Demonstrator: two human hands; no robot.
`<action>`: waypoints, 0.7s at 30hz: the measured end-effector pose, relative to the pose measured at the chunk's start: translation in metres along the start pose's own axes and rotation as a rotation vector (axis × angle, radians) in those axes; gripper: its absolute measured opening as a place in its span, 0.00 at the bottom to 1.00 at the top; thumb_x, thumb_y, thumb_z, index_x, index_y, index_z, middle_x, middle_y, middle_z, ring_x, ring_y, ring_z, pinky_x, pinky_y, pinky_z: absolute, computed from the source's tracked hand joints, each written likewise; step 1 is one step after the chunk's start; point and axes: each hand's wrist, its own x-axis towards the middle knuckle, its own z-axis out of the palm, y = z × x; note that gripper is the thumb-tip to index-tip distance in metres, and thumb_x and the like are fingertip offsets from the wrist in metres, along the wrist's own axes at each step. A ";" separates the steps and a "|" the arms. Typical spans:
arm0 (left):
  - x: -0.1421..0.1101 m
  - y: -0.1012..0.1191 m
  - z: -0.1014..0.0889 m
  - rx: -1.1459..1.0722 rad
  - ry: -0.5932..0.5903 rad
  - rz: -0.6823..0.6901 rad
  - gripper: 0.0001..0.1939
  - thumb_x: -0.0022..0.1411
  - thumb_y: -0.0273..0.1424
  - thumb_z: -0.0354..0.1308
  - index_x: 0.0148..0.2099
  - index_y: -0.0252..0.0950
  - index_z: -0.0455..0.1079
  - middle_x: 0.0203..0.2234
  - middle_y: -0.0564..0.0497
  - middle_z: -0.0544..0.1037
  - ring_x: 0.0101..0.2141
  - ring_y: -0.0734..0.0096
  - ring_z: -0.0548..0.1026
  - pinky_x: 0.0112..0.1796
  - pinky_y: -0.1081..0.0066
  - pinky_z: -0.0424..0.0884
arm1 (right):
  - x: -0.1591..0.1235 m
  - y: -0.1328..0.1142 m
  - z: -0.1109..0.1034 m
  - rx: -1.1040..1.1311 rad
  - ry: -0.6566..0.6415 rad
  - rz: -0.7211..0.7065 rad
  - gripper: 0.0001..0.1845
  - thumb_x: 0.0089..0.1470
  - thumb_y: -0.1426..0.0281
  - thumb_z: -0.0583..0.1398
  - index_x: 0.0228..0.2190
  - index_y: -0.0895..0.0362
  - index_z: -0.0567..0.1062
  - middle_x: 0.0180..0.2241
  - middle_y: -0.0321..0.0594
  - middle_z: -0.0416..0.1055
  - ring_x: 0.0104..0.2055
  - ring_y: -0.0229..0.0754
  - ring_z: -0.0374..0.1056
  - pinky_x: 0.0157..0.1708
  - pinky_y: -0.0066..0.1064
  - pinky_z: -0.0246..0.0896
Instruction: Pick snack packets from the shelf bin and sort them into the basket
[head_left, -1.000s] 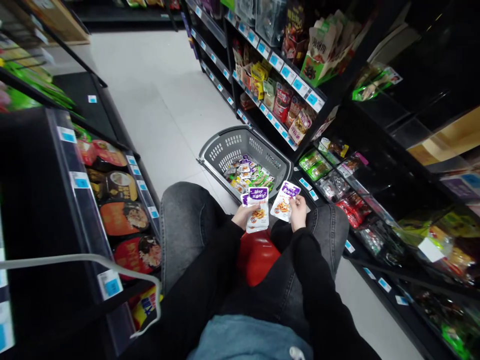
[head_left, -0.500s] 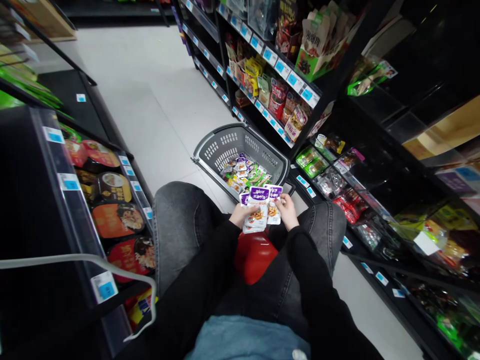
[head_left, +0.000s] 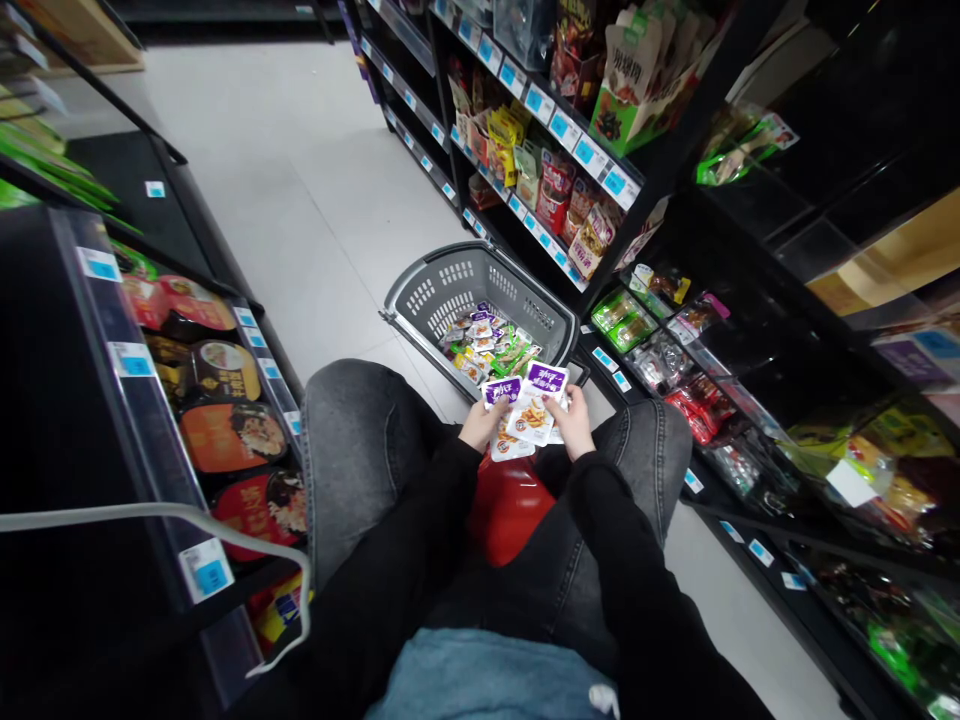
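Head view: left hand [head_left: 481,425] and right hand [head_left: 576,425] meet above the knees, each with its grip clenched on the same small stack of snack packets [head_left: 525,412], white with purple tops. Top packet lies tilted across the others, between both grips. Just beyond the grips, a grey basket [head_left: 450,285] sits on the floor [head_left: 300,190], holding more packets. Directly below the grips, a red stool [head_left: 507,510] shows between the legs. Stocked shelves [head_left: 555,130] rise right of the grips.
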 end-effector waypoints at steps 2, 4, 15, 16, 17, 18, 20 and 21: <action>-0.001 0.004 0.001 -0.042 0.060 -0.030 0.29 0.36 0.47 0.70 0.34 0.31 0.69 0.24 0.46 0.78 0.26 0.61 0.76 0.32 0.63 0.72 | 0.005 0.004 -0.005 0.029 0.117 0.021 0.23 0.41 0.61 0.64 0.37 0.57 0.63 0.36 0.41 0.71 0.38 0.46 0.69 0.39 0.35 0.65; -0.001 0.009 0.001 -0.070 0.115 -0.065 0.25 0.37 0.44 0.70 0.32 0.32 0.68 0.22 0.48 0.77 0.24 0.65 0.75 0.31 0.66 0.72 | 0.007 0.004 -0.010 0.041 0.203 0.033 0.23 0.43 0.61 0.63 0.38 0.57 0.62 0.37 0.42 0.70 0.39 0.46 0.69 0.40 0.35 0.65; -0.005 0.014 -0.009 -0.412 -0.073 -0.096 0.24 0.54 0.52 0.56 0.23 0.39 0.54 0.08 0.61 0.47 0.11 0.80 0.45 0.17 0.73 0.53 | -0.004 -0.017 -0.004 -0.153 0.165 0.017 0.19 0.42 0.66 0.63 0.36 0.56 0.64 0.34 0.40 0.72 0.37 0.47 0.69 0.42 0.37 0.64; -0.006 0.012 -0.011 -0.417 -0.062 -0.086 0.22 0.56 0.49 0.56 0.23 0.39 0.54 0.08 0.61 0.45 0.12 0.79 0.43 0.17 0.72 0.53 | -0.004 -0.018 -0.003 -0.157 0.164 0.022 0.18 0.42 0.66 0.63 0.36 0.56 0.65 0.35 0.40 0.72 0.37 0.47 0.69 0.42 0.37 0.64; -0.007 0.011 -0.013 -0.422 -0.043 -0.075 0.20 0.57 0.46 0.56 0.24 0.40 0.54 0.08 0.61 0.44 0.12 0.78 0.43 0.18 0.72 0.53 | -0.005 -0.018 -0.004 -0.158 0.164 0.030 0.18 0.42 0.66 0.63 0.36 0.56 0.65 0.35 0.40 0.72 0.37 0.47 0.69 0.42 0.37 0.64; -0.008 0.010 -0.015 -0.432 -0.023 -0.061 0.18 0.57 0.44 0.57 0.24 0.40 0.55 0.08 0.61 0.44 0.13 0.77 0.42 0.19 0.71 0.54 | -0.005 -0.019 -0.004 -0.159 0.165 0.037 0.18 0.43 0.66 0.63 0.36 0.56 0.64 0.35 0.40 0.72 0.37 0.47 0.69 0.41 0.36 0.64; -0.009 0.011 -0.016 -0.436 0.006 -0.039 0.16 0.58 0.42 0.57 0.25 0.40 0.56 0.08 0.61 0.44 0.13 0.76 0.43 0.20 0.71 0.54 | -0.004 -0.019 -0.005 -0.160 0.168 0.038 0.18 0.43 0.66 0.63 0.36 0.56 0.64 0.35 0.41 0.72 0.38 0.47 0.69 0.41 0.36 0.65; -0.009 0.012 -0.016 -0.430 -0.002 -0.036 0.17 0.57 0.42 0.57 0.25 0.40 0.56 0.08 0.61 0.45 0.13 0.77 0.43 0.20 0.71 0.54 | -0.004 -0.018 -0.006 -0.163 0.171 0.029 0.18 0.43 0.66 0.63 0.36 0.56 0.64 0.35 0.41 0.72 0.38 0.47 0.69 0.41 0.36 0.65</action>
